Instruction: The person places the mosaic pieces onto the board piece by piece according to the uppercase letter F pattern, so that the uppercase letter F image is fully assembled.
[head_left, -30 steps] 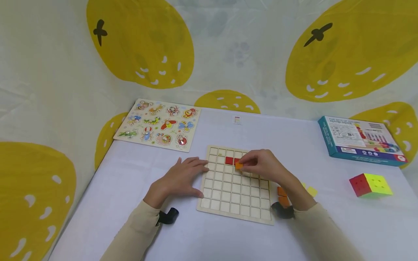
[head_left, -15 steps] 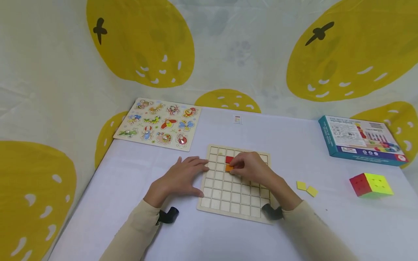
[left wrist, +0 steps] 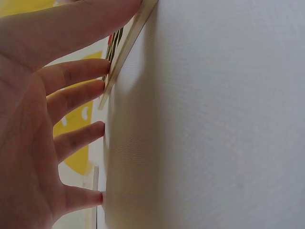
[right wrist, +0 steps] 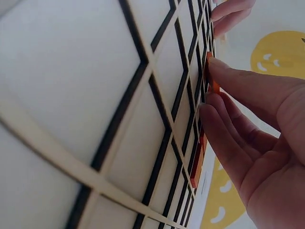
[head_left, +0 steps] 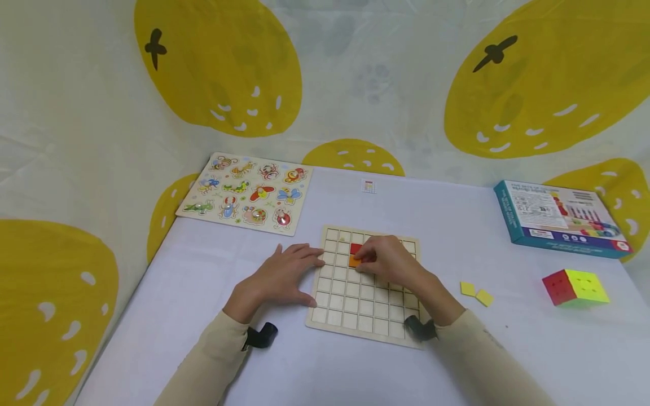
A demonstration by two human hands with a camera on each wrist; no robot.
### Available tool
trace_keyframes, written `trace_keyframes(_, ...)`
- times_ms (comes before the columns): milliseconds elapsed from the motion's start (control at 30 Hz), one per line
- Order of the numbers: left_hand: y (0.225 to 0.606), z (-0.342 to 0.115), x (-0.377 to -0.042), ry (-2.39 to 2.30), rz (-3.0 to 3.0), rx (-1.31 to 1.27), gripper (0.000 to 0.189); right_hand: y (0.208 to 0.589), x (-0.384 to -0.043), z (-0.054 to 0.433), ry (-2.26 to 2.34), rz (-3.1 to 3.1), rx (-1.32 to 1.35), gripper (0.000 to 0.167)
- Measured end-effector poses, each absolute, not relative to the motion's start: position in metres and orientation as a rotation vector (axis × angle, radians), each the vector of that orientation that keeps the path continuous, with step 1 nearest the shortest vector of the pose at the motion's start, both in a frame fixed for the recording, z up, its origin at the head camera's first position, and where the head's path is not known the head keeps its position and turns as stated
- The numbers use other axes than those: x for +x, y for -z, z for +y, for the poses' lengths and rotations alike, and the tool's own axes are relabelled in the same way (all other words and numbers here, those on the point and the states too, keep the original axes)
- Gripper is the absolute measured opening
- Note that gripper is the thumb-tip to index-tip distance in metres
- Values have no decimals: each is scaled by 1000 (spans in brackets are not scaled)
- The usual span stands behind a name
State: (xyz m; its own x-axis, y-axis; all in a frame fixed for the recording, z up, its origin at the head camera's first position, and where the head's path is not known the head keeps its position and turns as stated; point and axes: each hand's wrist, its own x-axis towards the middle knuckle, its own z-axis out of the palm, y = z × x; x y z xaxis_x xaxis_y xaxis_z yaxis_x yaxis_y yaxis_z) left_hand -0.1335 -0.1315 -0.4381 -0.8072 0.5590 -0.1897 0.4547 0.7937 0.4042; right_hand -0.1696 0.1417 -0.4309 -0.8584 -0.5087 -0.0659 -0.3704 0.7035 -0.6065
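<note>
Right hand (head_left: 393, 262), head view: pinches orange tile (head_left: 354, 261) at wooden grid board (head_left: 351, 305), toward its far left corner, just nearer than red tile (head_left: 355, 248); left hand (head_left: 281, 274) at board's left edge. Left wrist view: left hand spread wide. Right wrist view: orange tile seen edge-on in the pinch.

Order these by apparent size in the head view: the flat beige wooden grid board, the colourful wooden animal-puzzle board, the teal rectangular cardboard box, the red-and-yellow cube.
Largest: grid board
Next: animal-puzzle board and cardboard box, too alike to rank
Smallest: cube
</note>
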Motion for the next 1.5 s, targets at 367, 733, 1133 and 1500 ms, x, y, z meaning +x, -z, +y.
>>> trace_keyframes(367,437,-131,-133,-486,2682,765,80,431,-170,139,855,2702,-665,14)
trace_keyframes(733,441,-130,-133,-508,2678,768,80,428,-169,149,870,2658,-697,20)
trace_keyframes(1133,441,-131,-133,-469,2692,768,81,403,-157,215,826,2751,-529,36)
trace_keyframes(1500,441,-132,-133,-473,2689,770,81,402,-133,275,717,2769,-411,37)
